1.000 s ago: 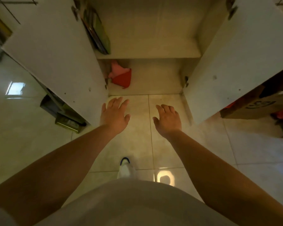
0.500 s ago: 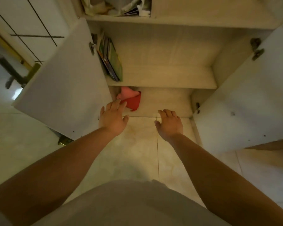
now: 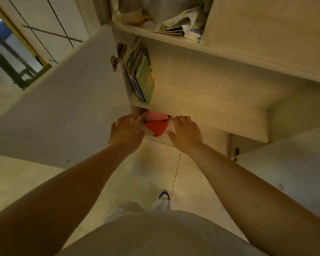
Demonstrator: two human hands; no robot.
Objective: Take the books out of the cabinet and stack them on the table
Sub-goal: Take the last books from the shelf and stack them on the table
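Left hand point(image 3: 127, 131) and right hand point(image 3: 186, 133), fingers straight, flank red-pink folded item point(image 3: 156, 122) on bottom shelf; books point(image 3: 141, 76) lean above.

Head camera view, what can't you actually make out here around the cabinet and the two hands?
- Books: count and titles unreadable; they lean packed against the cabinet's left wall, small and dim.
- Red and pink object on the bottom shelf: its kind is unclear, flanked and partly covered by the left hand and right hand.
- Whether either hand touches it: blurred.
- Clutter on the top shelf: cut off by the top edge.
- Table: out of view.
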